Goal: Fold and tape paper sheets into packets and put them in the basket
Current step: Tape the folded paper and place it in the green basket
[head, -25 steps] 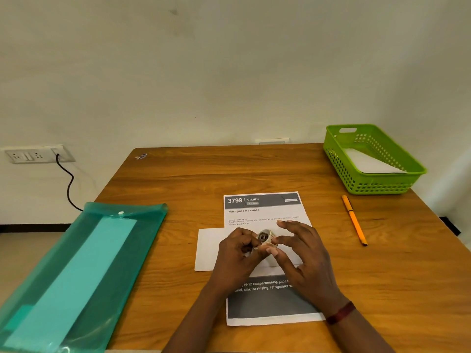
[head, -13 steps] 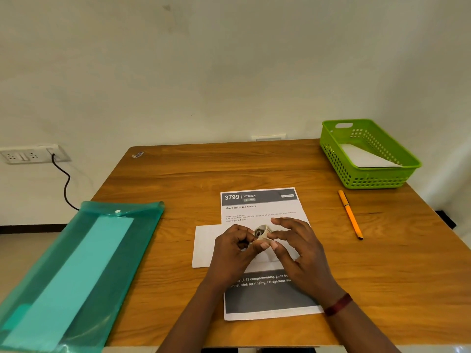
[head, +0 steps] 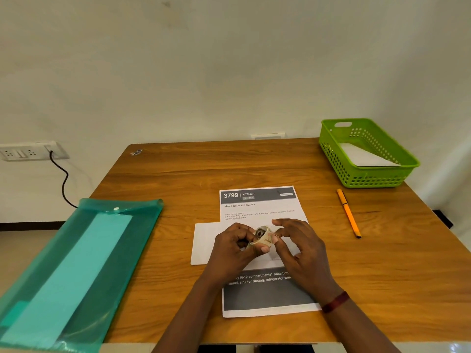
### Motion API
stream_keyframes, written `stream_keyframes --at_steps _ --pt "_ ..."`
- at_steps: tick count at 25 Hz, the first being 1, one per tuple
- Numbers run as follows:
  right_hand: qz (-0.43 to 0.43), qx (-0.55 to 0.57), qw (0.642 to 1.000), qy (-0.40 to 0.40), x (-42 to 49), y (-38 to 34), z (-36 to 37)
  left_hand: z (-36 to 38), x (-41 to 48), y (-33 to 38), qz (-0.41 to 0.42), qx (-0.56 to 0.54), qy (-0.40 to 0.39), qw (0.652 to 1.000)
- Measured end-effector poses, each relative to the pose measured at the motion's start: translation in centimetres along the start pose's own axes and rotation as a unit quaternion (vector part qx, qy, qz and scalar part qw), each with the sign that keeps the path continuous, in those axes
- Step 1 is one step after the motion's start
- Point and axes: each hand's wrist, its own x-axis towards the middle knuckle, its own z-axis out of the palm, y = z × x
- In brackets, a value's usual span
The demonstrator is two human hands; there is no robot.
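Observation:
A small roll of clear tape [head: 262,236] is held up between both hands over the middle of the table. My left hand [head: 233,250] grips the roll from the left. My right hand [head: 297,247] pinches the roll's right side with thumb and fingertip, the other fingers spread. Under the hands lies a folded white paper packet [head: 204,242], resting across a printed sheet [head: 257,207] headed "3799 KITCHEN". The green plastic basket [head: 369,177] stands at the table's far right with a white packet [head: 362,156] inside.
An orange pen [head: 348,212] lies right of the printed sheet. A teal transparent document folder [head: 71,263] overhangs the table's left edge. A wall socket with a black cable [head: 62,179] is at the left. A small scrap [head: 136,152] lies at the far left corner.
Both hands have stayed over the packet, turning the tape roll slightly; my right fingers shifted on its edge. The view tilted down a little.

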Motion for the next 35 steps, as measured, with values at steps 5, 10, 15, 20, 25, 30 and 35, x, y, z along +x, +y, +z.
stream_keyframes --at_steps 5,10,15,20,25,30,35 --pt "0.064 0.061 0.996 0.011 0.0 0.6 -0.1 -0.5 0.4 0.0 -0.042 -0.082 0.003 0.996" --pt "0.149 0.139 0.979 0.026 0.1 0.4 -0.2 -1.1 1.3 -0.2 -0.062 -0.114 0.042 0.991" --pt "0.154 0.134 0.979 0.014 0.2 0.1 -0.3 -4.4 4.1 -0.9 -0.101 -0.115 0.112 0.982" --pt "0.137 0.098 0.986 0.000 0.1 0.2 -0.1 -9.3 7.9 -1.3 -0.113 0.230 0.233 0.938" --pt "0.132 0.081 0.988 -0.004 0.3 0.0 -0.2 -13.7 10.8 -2.0 -0.085 0.437 0.187 0.876" --pt "0.132 0.066 0.989 -0.002 0.4 0.1 0.1 -15.0 12.3 -4.1 -0.104 0.477 0.127 0.864" --pt "0.134 0.049 0.990 -0.015 0.3 0.2 0.0 -15.1 12.5 -5.3 -0.080 0.476 0.110 0.869"
